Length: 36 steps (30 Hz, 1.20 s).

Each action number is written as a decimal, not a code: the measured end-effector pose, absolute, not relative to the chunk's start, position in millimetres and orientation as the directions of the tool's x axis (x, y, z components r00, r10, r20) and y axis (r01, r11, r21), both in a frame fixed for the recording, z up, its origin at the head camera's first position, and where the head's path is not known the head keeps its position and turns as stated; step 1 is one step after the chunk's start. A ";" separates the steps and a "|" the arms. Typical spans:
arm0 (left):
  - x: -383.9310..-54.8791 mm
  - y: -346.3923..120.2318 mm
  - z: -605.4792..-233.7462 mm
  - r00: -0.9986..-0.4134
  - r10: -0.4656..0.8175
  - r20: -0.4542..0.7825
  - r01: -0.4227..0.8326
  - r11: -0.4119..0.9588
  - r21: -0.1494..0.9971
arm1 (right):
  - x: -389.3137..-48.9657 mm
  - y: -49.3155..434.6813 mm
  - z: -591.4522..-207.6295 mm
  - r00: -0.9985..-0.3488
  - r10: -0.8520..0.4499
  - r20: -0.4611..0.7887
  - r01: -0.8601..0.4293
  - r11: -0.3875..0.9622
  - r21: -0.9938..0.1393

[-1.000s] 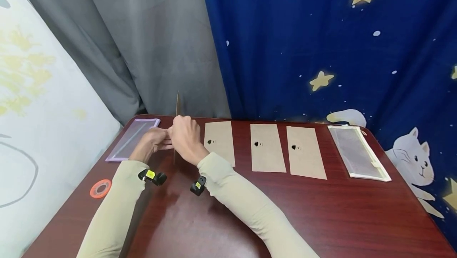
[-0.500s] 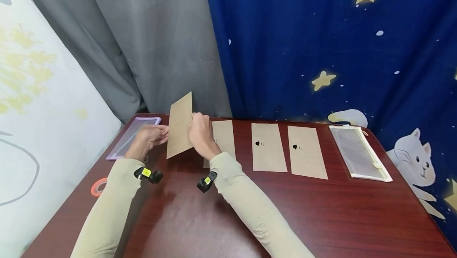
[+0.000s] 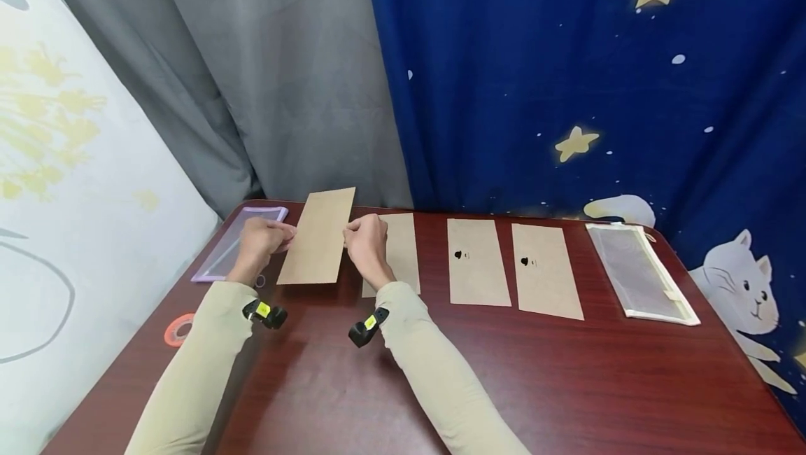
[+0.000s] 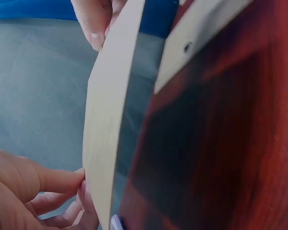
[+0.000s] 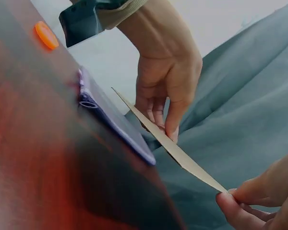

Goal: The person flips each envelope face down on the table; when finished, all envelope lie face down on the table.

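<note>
Held up over the tabletop [image 3: 567, 385], directly between two hands: a brown paper card [image 3: 319, 236], pinched at one long edge by the left grip [image 3: 259, 243] and at the opposite long edge by the right grip [image 3: 370, 245]. Blank face uppermost; any print on the underside impossible to confirm from these angles.

Likely very light, and thin but springy rather than floppy, to judge by the nearly flat span from grip to grip. Probably easy to crease, and not notably slippery with so matte a surface. Best taken by the long edges near mid-length, as here, with gentle, even pressure.

Long axis crossing the line between the grips: far end beyond both, toward the grey curtain [image 3: 302, 77] and canted slightly to the right; near end on the near side of them.

Beneath and left of the left grip, a purple-edged pouch [image 3: 223, 250]; closer in than that grip, an orange ring [image 3: 170, 335]. Just right of the right grip, a flat brown sheet [image 3: 403, 248], partly hidden.
</note>
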State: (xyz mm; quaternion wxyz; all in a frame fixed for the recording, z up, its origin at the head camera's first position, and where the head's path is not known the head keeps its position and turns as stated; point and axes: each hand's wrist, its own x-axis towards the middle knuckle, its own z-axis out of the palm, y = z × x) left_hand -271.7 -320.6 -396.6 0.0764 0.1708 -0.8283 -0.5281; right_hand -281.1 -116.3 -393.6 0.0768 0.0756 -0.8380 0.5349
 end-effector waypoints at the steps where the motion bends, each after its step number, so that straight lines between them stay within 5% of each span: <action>1: -270.6 -321.2 -398.3 -0.930 -0.365 -0.029 -0.192 0.418 0.888 | -280.8 -118.0 -396.5 -0.978 -0.051 0.203 -0.205 0.424 -0.882; 10: -264.6 -325.2 -409.5 -0.915 -0.374 0.153 -0.166 0.691 0.703 | -284.3 -129.5 -416.0 -0.974 -0.107 0.200 -0.226 0.541 -0.810; 36: -275.9 -320.2 -438.5 -0.895 -0.405 0.186 -0.228 0.775 0.589 | -299.3 -142.2 -437.9 -0.979 -0.142 0.149 -0.205 0.709 -0.675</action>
